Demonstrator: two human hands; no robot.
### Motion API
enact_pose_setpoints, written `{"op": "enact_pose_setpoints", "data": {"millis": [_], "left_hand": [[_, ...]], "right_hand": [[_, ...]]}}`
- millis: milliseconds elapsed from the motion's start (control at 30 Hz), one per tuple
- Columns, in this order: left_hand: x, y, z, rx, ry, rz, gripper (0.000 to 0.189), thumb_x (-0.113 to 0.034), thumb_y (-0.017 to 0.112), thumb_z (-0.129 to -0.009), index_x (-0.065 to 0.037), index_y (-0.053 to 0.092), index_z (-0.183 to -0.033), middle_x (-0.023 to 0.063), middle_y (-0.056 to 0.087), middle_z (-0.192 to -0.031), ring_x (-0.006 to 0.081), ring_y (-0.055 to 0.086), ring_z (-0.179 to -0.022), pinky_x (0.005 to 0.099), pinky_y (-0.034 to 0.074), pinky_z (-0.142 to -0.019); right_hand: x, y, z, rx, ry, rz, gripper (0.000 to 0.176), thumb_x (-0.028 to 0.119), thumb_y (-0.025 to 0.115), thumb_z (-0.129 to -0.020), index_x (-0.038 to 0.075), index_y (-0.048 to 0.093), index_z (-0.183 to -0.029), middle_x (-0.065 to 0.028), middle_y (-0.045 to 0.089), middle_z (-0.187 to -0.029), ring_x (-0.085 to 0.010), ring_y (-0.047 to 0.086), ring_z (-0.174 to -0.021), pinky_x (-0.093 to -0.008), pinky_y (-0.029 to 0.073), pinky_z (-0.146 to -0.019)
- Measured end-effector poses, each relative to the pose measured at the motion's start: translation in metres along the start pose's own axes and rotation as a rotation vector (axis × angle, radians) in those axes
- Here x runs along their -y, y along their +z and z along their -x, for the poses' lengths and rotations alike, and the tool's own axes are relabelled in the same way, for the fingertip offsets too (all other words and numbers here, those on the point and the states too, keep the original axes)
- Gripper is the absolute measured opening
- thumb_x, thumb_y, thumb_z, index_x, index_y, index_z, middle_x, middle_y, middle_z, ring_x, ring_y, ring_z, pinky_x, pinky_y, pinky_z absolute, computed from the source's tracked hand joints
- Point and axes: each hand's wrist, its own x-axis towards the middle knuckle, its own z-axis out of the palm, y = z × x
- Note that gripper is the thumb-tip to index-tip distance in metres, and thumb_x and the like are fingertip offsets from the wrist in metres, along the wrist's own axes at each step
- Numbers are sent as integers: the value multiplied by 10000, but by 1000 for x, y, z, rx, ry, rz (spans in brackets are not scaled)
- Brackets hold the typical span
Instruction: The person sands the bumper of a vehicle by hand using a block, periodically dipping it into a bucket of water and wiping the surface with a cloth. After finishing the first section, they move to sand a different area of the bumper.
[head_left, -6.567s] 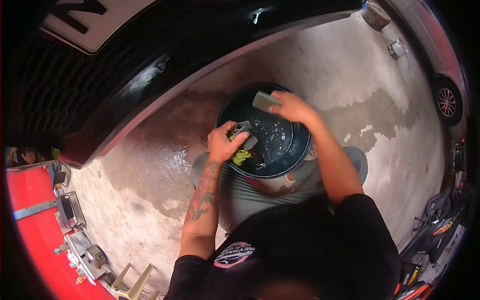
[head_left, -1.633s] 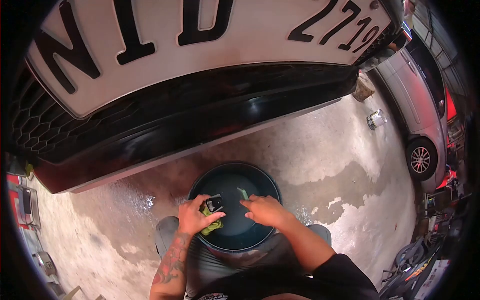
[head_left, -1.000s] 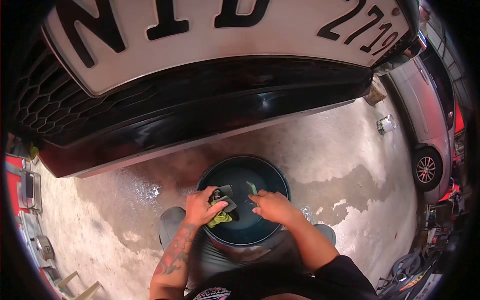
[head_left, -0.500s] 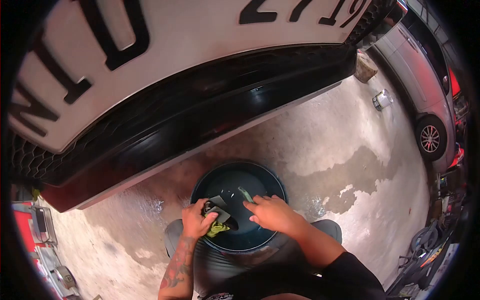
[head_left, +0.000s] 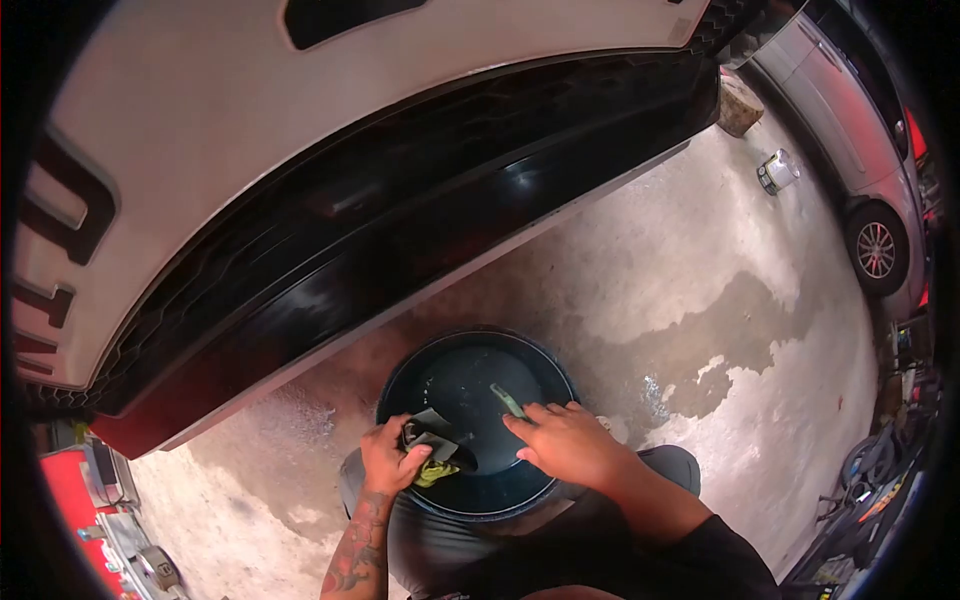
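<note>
Pale, patchy concrete floor [head_left: 690,240] underfoot, a dark wet stain [head_left: 745,320] spreading right. A glossy black car bumper [head_left: 400,225] looms close, with a big white number plate [head_left: 300,110] above. A silver parked car [head_left: 850,130] stands far right, a small metal tin [head_left: 778,171] near it.

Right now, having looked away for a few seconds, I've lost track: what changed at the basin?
The right hand came down from above the far rim into the basin, green pad at its fingertips. The left hand still grips the dark sheet and yellow-green cloth at the near rim.
</note>
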Motion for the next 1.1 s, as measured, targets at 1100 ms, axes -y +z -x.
{"op": "enact_pose_setpoints", "data": {"millis": [1100], "left_hand": [[-8, -2, -1, 4, 7, -56, 756, -745, 476, -955, -25, 707, -969, 179, 685, -773, 425, 688, -749, 463, 527, -665]], "right_hand": [[-2, 12, -1, 7, 5, -26, 497, 267, 714, -937, 79, 601, -1383, -162, 647, -1240, -327, 699, -1096, -478, 521, -903]]}}
